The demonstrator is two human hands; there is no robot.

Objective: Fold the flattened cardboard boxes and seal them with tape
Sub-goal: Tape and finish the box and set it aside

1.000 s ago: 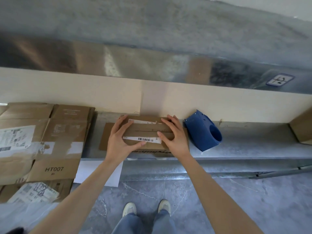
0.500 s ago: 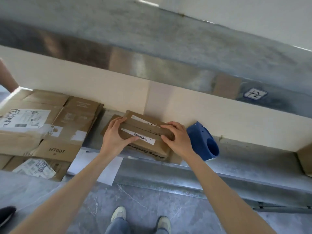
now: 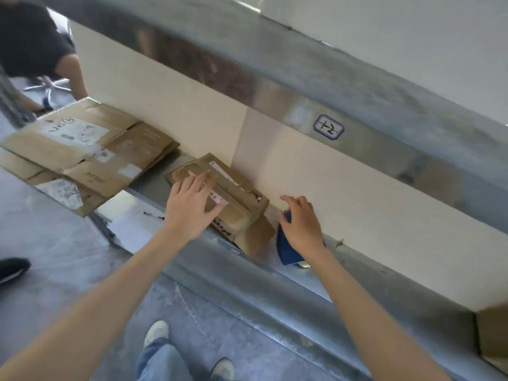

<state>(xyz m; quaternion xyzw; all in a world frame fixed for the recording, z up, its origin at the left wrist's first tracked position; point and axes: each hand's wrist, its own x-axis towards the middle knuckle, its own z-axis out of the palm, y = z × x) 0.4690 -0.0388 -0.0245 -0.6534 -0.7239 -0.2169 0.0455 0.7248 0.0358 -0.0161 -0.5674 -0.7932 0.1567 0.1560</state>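
The small cardboard box sits on the grey metal desk in the middle of the frame, close to the cream wall. The left grip, a bare hand, lies flat on top of the box. Its fingers are straight and spread, so it is wide and holds nothing. The blue tape holder stands just right of the box. The right grip is on top of the tape holder, with its fingers curled down over it, holding it. Both arms reach up from the bottom of the frame. There is one small box, one tape holder and two grips. A pile of flat cardboard boxes lies at the upper left. I cannot tell how many are in it.
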